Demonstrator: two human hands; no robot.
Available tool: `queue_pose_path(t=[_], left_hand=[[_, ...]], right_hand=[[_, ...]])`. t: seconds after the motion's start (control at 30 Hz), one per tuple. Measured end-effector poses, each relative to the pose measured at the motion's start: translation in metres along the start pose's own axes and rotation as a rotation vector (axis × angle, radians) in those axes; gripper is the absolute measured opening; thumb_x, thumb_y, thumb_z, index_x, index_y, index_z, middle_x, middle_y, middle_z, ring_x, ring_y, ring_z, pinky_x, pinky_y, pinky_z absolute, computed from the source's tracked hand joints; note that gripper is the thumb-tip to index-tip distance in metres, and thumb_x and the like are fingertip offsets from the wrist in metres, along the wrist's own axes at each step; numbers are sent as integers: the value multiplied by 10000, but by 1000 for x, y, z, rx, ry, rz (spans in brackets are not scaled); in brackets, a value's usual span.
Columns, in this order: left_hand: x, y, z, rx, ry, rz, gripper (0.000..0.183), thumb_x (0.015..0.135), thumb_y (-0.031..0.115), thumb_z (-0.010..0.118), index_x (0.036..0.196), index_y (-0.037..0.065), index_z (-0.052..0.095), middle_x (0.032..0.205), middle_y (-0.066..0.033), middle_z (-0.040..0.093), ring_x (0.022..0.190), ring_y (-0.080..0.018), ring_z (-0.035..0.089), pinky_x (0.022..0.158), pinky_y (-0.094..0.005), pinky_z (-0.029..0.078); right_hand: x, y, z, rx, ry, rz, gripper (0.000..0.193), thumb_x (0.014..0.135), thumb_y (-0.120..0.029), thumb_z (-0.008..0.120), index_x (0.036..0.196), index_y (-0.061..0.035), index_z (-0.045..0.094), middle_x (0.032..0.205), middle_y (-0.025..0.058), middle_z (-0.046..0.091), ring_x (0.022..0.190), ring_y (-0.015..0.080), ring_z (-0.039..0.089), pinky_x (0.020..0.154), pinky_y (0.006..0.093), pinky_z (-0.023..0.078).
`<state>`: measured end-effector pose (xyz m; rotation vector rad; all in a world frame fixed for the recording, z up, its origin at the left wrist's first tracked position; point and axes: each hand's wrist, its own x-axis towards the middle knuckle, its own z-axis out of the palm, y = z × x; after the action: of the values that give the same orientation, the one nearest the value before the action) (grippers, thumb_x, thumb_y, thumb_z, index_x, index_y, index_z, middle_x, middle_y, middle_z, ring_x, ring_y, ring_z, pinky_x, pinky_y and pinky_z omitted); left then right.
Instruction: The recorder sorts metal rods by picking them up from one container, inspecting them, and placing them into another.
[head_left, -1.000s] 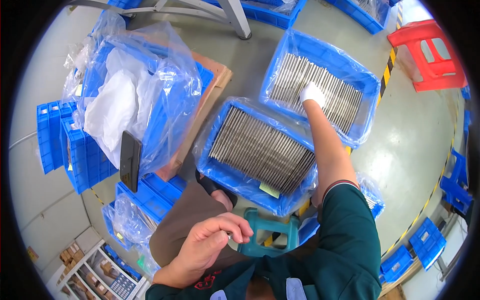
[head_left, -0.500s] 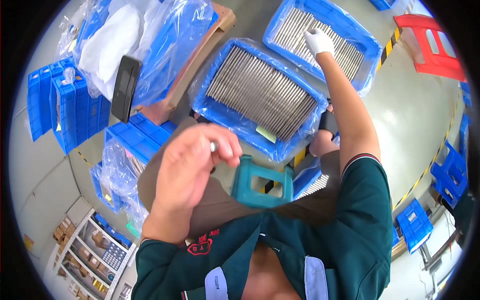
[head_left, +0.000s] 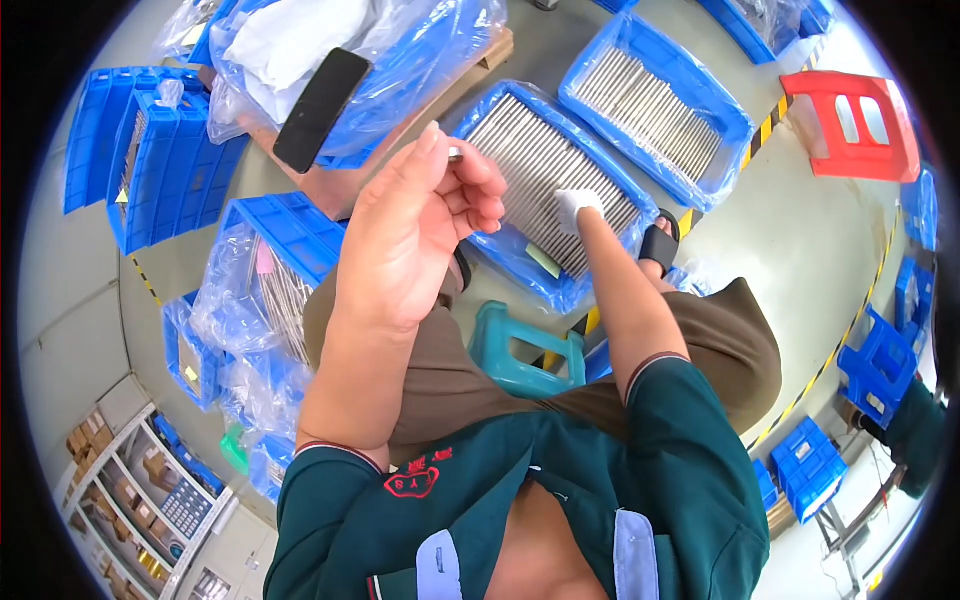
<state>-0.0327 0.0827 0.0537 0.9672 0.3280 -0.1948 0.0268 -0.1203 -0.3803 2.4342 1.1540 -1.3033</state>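
Observation:
My left hand (head_left: 410,220), bare, is raised in front of me with its fingers curled. A small shiny metal piece (head_left: 455,153) shows between its thumb and index finger; its full shape is hidden. My right hand (head_left: 577,210), in a white glove, is at the metal rods (head_left: 520,160) packed side by side in the nearer plastic-lined blue crate (head_left: 560,292). Its fingers are too small and covered to read. Beyond it, a second blue crate (head_left: 737,130) holds another layer of metal rods (head_left: 650,105). A yellowish slip (head_left: 543,261) lies in the nearer crate.
A teal stool (head_left: 490,345) stands between my legs. At the left, a black phone-like slab (head_left: 322,110) appears above plastic-covered crates on a pallet (head_left: 320,185). More blue crates (head_left: 180,165) stand further left. A red stool (head_left: 850,125) is at the far right.
My right hand has come back from the farther crate to the rods of the nearer one. My left hand has risen and turned, with the metal piece still at its fingers. The view has shifted.

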Motion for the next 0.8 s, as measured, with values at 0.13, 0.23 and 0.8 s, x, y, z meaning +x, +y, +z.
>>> queue_pose_path(t=[0.13,0.23,0.8], left_hand=[[-4,10,-19,-111,36,62,331,958,326,441,875,18,531,825,-109,576,727,-179,541,682,-297,448],[-5,18,-18,-215,18,61,343,964,331,421,870,16,522,822,-113,565,730,-186,537,687,-304,445],[-5,24,-24,-289,-72,4,361,969,338,407,878,22,556,850,-97,577,737,-155,534,700,-285,441]], right_hand=[[-19,-70,-74,1239,282,846,498,715,-373,651,1105,-65,624,1081,212,614,1041,281,599,880,359,474],[-27,-84,-108,1255,430,1204,324,712,-207,660,971,-13,663,1046,187,640,997,286,623,814,357,516],[-28,-69,-96,959,384,1241,263,783,-191,597,999,-54,656,1016,148,657,948,278,646,803,368,515]])
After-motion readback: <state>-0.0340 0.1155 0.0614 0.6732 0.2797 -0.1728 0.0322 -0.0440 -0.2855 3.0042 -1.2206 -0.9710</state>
